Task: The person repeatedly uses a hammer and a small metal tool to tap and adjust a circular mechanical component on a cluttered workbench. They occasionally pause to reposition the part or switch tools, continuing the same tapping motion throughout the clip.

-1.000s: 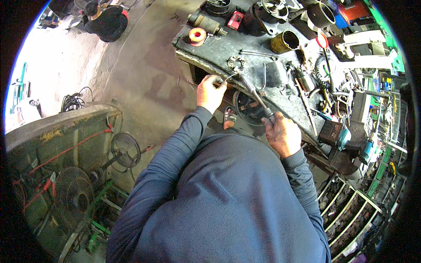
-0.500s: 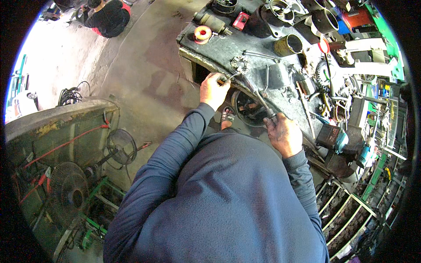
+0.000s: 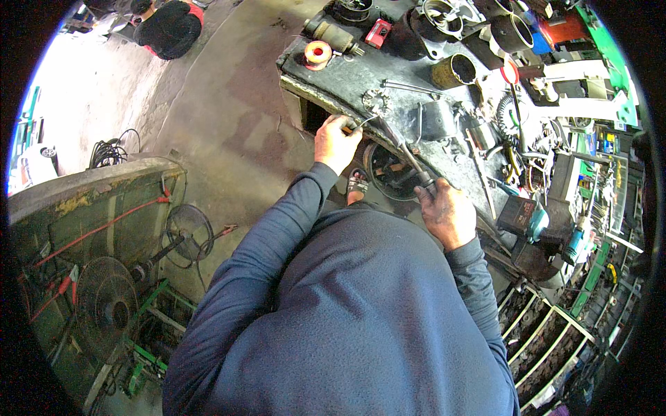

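At the near edge of the workbench (image 3: 409, 104), my right hand (image 3: 449, 215) is closed round the handle of a long dark soldering iron (image 3: 406, 152). Its shaft slants up and left to the bench edge. My left hand (image 3: 336, 144) is closed, pinching a thin curved solder wire (image 3: 365, 123) between thumb and fingers. The wire's far end meets the iron's tip, or lies very close to it; I cannot tell which. Just beyond the tip lies a small round metal part (image 3: 377, 102) on the bench top. Something small and orange-brown shows at my left fingertips.
An orange-rimmed spool (image 3: 318, 53) and a cylindrical motor (image 3: 333, 35) stand at the bench's far left corner. Metal housings, a cordless power tool (image 3: 533, 223) and loose parts crowd the right. A fan (image 3: 107, 305) is at lower left. Another person (image 3: 168, 30) is far left.
The whole view has shifted slightly. Both hands keep their grips, with the wire and iron in nearly the same place at the bench edge.
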A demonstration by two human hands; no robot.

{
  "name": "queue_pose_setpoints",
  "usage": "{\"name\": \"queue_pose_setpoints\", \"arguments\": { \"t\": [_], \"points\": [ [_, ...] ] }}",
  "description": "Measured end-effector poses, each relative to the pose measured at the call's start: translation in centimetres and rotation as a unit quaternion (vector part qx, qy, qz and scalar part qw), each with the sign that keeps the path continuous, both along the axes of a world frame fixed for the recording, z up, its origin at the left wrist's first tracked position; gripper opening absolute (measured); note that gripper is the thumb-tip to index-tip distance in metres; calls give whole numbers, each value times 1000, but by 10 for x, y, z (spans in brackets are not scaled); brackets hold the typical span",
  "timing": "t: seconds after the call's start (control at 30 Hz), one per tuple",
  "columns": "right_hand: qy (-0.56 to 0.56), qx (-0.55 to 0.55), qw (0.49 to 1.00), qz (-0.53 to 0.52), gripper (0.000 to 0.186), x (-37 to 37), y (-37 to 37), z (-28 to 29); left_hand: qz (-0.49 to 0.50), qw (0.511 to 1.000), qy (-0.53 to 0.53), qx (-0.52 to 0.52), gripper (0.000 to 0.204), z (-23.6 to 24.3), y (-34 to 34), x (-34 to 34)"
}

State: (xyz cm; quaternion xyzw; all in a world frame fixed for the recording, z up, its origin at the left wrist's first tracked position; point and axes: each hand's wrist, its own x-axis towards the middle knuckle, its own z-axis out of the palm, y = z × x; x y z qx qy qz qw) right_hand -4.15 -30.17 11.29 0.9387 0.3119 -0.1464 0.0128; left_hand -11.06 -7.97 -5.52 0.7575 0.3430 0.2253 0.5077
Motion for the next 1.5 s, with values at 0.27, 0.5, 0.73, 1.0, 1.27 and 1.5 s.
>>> {"name": "queue_pose_setpoints", "arguments": {
  "t": [0.27, 0.5, 0.73, 1.0, 1.27, 1.5],
  "points": [
    [-1, 32, 999, 8, 39, -1, -2, -1, 1, 1000, 5, -16, 18, -1, 0, 0],
    [-6, 44, 999, 22, 40, -1, -3, -1, -7, 1000, 17, -19, 21, -2, 0, 3],
    [2, 29, 1000, 3, 40, -2, 2, 4, -16, 1000, 23, -3, 24, -5, 1, 6],
    [-5, 25, 1000, 0, 41, -3, 4, 4, -13, 1000, 17, -8, 22, -2, 3, 3],
    [-19, 26, 999, 19, 40, -3, 1, 3, -9, 999, 0, 35, 19, -7, 0, 6],
    [-2, 0, 1000, -18, 42, -3, 6, 6, -10, 1000, 9, 26, 20, -6, 1, 10]
  ]
}}
